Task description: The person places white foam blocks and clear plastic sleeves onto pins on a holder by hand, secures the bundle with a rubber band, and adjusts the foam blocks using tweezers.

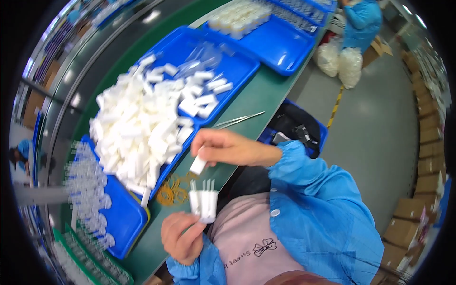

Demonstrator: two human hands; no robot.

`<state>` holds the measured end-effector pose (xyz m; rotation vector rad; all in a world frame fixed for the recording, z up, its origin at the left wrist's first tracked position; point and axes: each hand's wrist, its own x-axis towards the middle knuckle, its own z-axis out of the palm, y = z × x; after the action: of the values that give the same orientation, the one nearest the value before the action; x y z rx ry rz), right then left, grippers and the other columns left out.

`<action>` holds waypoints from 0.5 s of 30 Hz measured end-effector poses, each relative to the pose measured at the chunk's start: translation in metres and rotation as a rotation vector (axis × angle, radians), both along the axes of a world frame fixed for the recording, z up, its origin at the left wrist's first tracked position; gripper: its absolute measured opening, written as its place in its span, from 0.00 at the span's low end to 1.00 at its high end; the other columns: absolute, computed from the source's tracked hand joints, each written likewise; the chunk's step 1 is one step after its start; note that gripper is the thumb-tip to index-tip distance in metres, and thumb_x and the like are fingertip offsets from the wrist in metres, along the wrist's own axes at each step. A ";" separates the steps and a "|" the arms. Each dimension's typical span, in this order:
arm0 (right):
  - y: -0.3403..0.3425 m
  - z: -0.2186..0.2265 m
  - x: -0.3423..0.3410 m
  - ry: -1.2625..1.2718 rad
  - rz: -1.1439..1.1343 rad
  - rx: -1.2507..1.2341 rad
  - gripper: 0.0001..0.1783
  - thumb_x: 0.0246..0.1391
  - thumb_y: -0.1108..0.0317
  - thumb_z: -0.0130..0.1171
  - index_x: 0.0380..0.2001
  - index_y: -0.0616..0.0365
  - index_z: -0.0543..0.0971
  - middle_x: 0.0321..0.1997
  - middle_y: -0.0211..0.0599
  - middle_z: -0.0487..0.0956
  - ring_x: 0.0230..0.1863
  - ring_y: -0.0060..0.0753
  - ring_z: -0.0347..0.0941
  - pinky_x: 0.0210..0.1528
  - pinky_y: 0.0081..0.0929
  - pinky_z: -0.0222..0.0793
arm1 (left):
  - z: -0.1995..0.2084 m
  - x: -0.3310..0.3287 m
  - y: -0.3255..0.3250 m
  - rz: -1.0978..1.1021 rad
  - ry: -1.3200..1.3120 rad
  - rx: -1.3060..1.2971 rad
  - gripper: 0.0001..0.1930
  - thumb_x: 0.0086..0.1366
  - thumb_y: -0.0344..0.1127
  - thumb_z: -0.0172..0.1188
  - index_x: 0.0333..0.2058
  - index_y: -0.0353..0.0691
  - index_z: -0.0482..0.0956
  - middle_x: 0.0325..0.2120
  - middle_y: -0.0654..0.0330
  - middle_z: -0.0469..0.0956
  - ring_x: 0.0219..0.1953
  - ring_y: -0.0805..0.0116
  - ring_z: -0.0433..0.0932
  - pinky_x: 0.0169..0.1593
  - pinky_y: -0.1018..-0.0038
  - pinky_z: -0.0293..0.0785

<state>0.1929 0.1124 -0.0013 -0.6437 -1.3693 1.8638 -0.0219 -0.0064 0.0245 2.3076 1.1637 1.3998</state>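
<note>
My left hand (183, 235) pinches the base of a white cluster of upright plastic pieces (203, 205) with several thin prongs sticking up. Above it my right hand (221, 146) grips a small white block (198, 165) between thumb and fingers. The block is apart from the prongs. Beyond my hands, a big heap of similar white blocks (137, 123) covers much of a blue tray (242, 78). Clear plastic pieces (206, 56) lie at that tray's far end. Yellowish rubber bands (172, 191) rest on the green table beside my left hand.
Metal tweezers (240, 119) lie on the green table (266, 92). Another blue tray (287, 50) holds rows of white pieces at the back. Clear plastic parts (88, 190) stand on a tray at left. Below the table edge sits a blue bin (323, 135). A co-worker (363, 23) is at the far right.
</note>
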 end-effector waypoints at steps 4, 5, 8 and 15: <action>0.002 0.003 0.001 -0.035 0.024 -0.074 0.07 0.58 0.67 0.53 0.35 0.59 0.74 0.34 0.26 0.74 0.37 0.15 0.69 0.41 0.16 0.65 | 0.000 -0.003 0.014 -0.129 0.108 0.043 0.13 0.42 0.29 0.61 0.30 0.44 0.82 0.29 0.59 0.79 0.31 0.61 0.77 0.36 0.66 0.77; 0.002 0.006 0.002 -0.068 0.023 -0.097 0.07 0.57 0.68 0.53 0.35 0.59 0.75 0.34 0.26 0.74 0.38 0.15 0.68 0.42 0.16 0.64 | 0.002 -0.004 0.016 -0.163 0.128 0.054 0.13 0.42 0.31 0.61 0.31 0.45 0.82 0.29 0.60 0.79 0.31 0.63 0.76 0.36 0.67 0.77; 0.003 0.008 0.004 -0.065 0.025 -0.097 0.09 0.58 0.65 0.53 0.34 0.60 0.75 0.34 0.26 0.76 0.37 0.14 0.69 0.42 0.16 0.65 | 0.002 -0.001 0.020 -0.155 0.144 0.116 0.13 0.42 0.32 0.61 0.31 0.47 0.82 0.30 0.63 0.78 0.31 0.66 0.73 0.36 0.69 0.76; 0.008 0.002 0.002 -0.142 0.044 -0.091 0.12 0.57 0.59 0.54 0.33 0.58 0.75 0.32 0.26 0.76 0.36 0.13 0.69 0.41 0.14 0.63 | -0.001 -0.001 0.017 -0.144 0.174 0.095 0.12 0.43 0.29 0.65 0.31 0.47 0.81 0.31 0.62 0.80 0.29 0.71 0.69 0.37 0.69 0.75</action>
<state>0.1951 0.1205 0.0007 -0.8117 -1.4043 1.9560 -0.0228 0.0106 0.0234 2.5668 0.9710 1.2504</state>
